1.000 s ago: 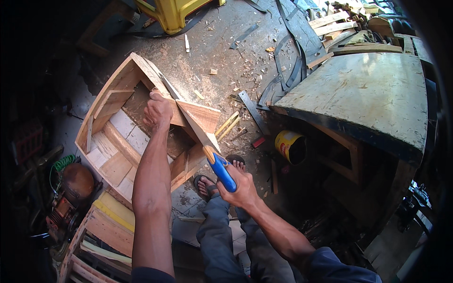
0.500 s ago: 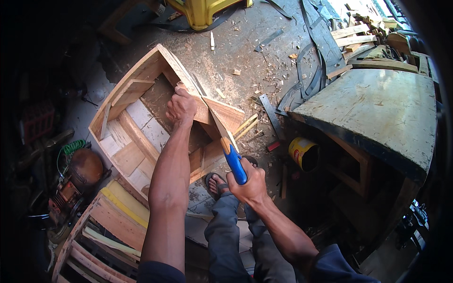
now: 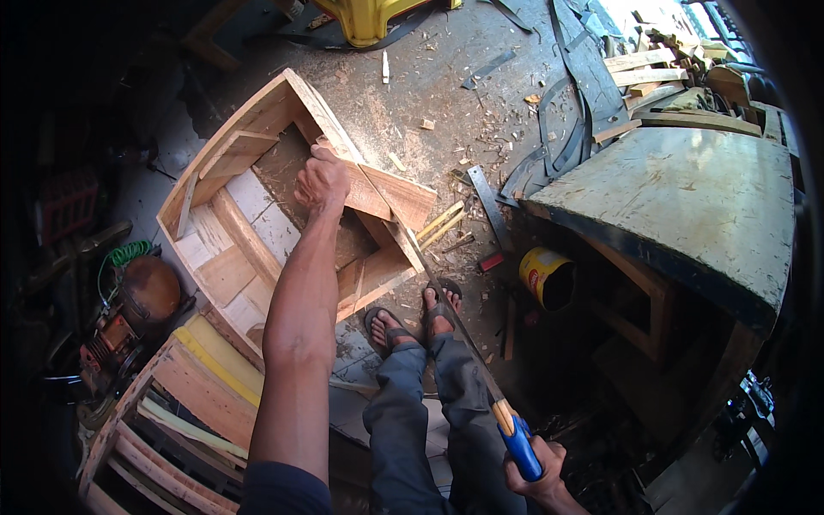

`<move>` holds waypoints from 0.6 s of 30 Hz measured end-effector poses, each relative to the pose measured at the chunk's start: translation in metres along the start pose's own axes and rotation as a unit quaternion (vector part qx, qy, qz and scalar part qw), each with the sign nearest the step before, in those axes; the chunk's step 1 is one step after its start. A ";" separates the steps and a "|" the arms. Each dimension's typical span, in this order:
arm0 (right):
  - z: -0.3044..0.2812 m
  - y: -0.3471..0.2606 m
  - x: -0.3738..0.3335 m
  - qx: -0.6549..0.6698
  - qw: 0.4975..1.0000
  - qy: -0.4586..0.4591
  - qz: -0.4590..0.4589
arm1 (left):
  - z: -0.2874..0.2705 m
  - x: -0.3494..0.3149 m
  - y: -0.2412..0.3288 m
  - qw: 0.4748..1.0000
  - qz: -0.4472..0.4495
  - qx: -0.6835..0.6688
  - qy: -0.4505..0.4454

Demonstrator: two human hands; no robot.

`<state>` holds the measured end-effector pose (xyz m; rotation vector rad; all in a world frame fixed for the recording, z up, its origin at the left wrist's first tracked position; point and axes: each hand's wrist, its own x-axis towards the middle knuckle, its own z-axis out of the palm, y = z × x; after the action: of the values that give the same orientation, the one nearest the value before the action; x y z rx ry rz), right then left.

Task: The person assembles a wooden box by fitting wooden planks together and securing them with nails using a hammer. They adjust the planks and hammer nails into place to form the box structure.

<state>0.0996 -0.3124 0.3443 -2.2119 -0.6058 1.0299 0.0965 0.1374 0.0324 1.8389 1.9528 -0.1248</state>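
Note:
My right hand (image 3: pixel 539 470) is closed around the blue handle of a handsaw (image 3: pixel 520 448), low and to the right. Its long thin blade slants up and left, with the far part against a short wooden board (image 3: pixel 396 197). That board lies across the edge of a curved wooden frame (image 3: pixel 319 107). My left hand (image 3: pixel 323 180) is closed on the board's left end, its fingertips partly hidden. The frame rests on the floor in front of my feet.
A metal ruler (image 3: pixel 491 206) and a yellow tin (image 3: pixel 548 279) lie right of the frame. A pale-topped table (image 3: pixel 678 206) stands farther right, scrap wood (image 3: pixel 648 73) behind it. Left are a compressor (image 3: pixel 148 287) and a slatted wooden piece (image 3: pixel 210 390). A yellow stool (image 3: pixel 365 26) is at the back.
My right hand has pulled the saw back toward me, down and to the right, baring much more blade. My left hand keeps its hold on the board.

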 end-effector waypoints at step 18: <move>0.108 0.118 0.351 -0.362 0.906 0.049 -0.215 | -0.003 0.001 0.002 0.998 0.026 -0.061 -0.008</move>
<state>0.2380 -0.1399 0.0289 -2.5225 -1.5432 0.4895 0.0978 0.1394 0.0351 1.8018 1.8583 -0.0034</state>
